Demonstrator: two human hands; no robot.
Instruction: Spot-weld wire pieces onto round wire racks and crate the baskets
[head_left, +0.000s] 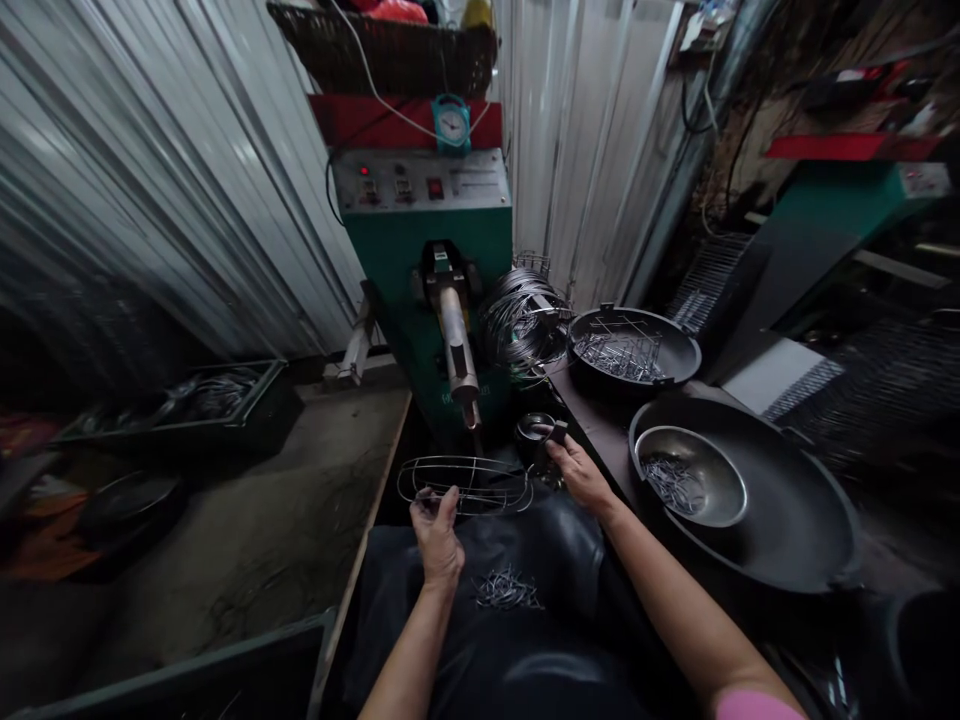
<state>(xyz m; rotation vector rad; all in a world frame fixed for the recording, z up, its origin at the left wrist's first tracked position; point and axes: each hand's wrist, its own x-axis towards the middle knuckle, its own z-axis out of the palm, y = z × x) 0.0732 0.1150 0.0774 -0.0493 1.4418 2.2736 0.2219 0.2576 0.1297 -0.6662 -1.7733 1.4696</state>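
Observation:
My left hand (437, 540) pinches the near side of an oval wire frame (465, 468), thumb up and fingers curled around the wire. The frame lies level under the spot welder's electrode (469, 405). At the frame's right end, my right hand (579, 472) is closed on a dark tool (559, 433) with a flat end; its kind I cannot make out. A small metal cup (534, 428) stands just beyond that hand. Short wire pieces (508, 590) lie in a heap on the dark apron (540, 540) over my lap.
The green welding machine (397, 250) stands ahead, with a wire coil (525, 315) beside it. At right, a black pan (675, 345) holds bent wire parts; a larger pan (795, 500) holds a metal bowl (720, 480) of wire pieces. Dark crates (270, 400) stand at left.

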